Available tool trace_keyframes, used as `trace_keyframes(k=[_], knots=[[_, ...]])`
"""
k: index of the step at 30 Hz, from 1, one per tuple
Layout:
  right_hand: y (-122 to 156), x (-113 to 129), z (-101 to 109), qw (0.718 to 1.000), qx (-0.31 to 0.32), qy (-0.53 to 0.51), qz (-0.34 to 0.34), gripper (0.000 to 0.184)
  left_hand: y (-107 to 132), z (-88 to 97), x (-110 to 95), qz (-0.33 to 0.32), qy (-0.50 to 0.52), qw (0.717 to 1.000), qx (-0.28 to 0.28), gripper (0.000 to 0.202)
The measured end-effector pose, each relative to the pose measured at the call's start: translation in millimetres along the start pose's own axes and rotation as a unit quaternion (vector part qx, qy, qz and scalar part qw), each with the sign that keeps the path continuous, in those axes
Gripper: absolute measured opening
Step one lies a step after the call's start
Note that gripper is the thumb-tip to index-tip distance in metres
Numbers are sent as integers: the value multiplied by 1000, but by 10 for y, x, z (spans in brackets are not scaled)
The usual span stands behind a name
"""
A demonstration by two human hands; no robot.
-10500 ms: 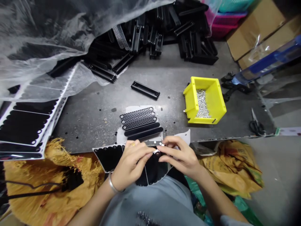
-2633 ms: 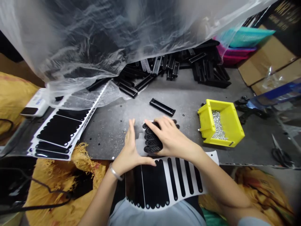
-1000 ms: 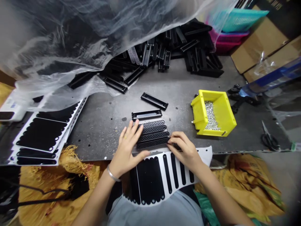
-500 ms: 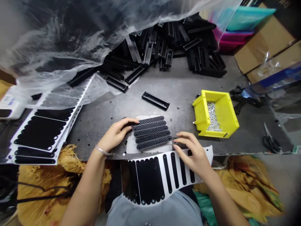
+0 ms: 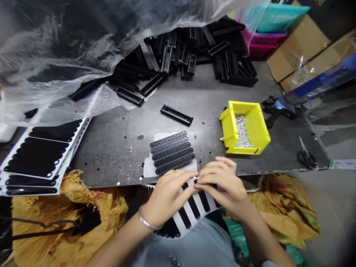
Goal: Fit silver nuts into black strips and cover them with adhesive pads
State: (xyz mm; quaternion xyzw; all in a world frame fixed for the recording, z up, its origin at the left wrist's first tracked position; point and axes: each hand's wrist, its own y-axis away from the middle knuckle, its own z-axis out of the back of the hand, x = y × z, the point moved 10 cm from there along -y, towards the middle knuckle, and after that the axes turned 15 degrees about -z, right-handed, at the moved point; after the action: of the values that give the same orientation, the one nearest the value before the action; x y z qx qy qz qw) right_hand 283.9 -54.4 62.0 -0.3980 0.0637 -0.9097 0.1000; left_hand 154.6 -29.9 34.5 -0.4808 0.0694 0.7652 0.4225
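Observation:
Both my hands meet over a white backing sheet with black strip stickers (image 5: 191,215) lying on my lap at the table's near edge. My left hand (image 5: 169,193) has its fingers curled and pinched toward the sheet's top edge. My right hand (image 5: 222,183) is closed too, fingertips pressed against the left hand's, pinching at the sheet. What sits between the fingertips is too small to name. Just beyond them, several black perforated strips (image 5: 171,152) lie side by side on a white sheet on the grey metal table (image 5: 111,141).
A yellow bin of small silver screws (image 5: 244,128) stands at right, scissors (image 5: 306,157) further right. A single black frame (image 5: 176,115) lies mid-table, a heap of black frames (image 5: 189,59) behind it under clear plastic. Sticker sheets (image 5: 39,155) are stacked at left. Cardboard boxes (image 5: 300,48) stand at the back right.
My left hand left the perforated strips and came back to the sticker sheet. Both hands now pinch together at the sheet's top edge, and the sheet has shifted lower on my lap.

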Motion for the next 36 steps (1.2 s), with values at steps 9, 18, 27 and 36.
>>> trace_keyframes(k=[9, 18, 27, 36], knots=[[257, 98, -51, 967, -153, 174, 107, 32, 41, 114, 191, 30, 82, 996, 18, 25], [311, -217, -213, 996, -79, -31, -10, 52, 197, -48, 224, 68, 54, 996, 26, 40], [313, 2, -237, 994, -80, -17, 67, 60, 303, -26, 409, 129, 204, 969, -59, 32], [536, -756, 62, 940, -35, -289, -180, 6, 256, -14, 141, -20, -45, 996, -73, 34]])
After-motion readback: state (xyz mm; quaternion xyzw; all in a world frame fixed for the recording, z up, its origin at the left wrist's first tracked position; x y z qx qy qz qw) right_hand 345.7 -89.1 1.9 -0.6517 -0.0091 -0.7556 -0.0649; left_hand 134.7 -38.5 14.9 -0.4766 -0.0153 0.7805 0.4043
